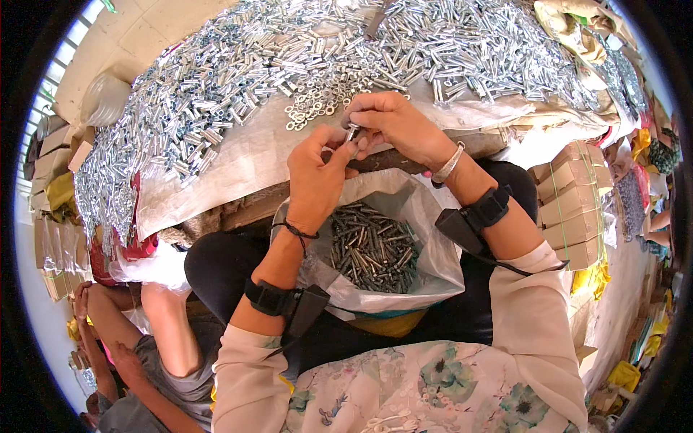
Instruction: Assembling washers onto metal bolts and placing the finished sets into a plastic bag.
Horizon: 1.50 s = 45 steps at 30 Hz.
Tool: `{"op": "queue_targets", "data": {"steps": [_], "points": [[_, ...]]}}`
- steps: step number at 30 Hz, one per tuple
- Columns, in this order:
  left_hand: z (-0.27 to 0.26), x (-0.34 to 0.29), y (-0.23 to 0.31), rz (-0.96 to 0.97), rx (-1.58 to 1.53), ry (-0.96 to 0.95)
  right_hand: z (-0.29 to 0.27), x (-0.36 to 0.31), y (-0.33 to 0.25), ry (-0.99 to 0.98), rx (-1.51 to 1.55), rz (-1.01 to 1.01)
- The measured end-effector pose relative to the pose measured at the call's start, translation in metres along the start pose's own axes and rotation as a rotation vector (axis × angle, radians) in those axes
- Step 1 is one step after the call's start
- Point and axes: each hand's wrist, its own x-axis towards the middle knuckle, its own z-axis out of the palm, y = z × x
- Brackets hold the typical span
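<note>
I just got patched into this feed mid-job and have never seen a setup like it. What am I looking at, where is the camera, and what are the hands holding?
There is no machine here, just a person working with bare hands. The one picture comes from a fisheye camera worn on that person's head, looking down, so straight edges bend near the rim. The left hand and right hand meet over the lap, pinching a small metal bolt between their fingertips. Each forearm wears a black strap. Below the hands sits an open white sack of darker bolts. Ahead, a sheet-covered surface carries a big heap of shiny metal sleeves and a small cluster of washers. Another person sits at lower left.
</note>
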Motion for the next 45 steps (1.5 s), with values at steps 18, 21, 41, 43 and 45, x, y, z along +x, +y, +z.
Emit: {"op": "queue_targets", "data": {"steps": [18, 21, 41, 43, 45], "points": [[-0.013, 0.001, 0.01, -0.308, -0.383, -0.057, 0.0, 0.004, 0.002, 0.429, -1.549, -0.415], [-0.012, 0.001, 0.01, -0.306, -0.398, -0.038, 0.001, 0.009, 0.003, 0.39, -1.615, -0.35], [-0.017, 0.005, 0.009, -0.382, -0.445, -0.178, -0.007, 0.004, 0.007, 0.032, -0.304, -0.348], [-0.02, 0.005, 0.008, -0.366, -0.437, -0.219, -0.008, 0.003, 0.005, -0.053, -0.231, -0.236], [-0.017, 0.005, 0.008, -0.299, -0.397, -0.19, -0.01, 0.0, 0.0, -0.063, -0.253, -0.201]]}}
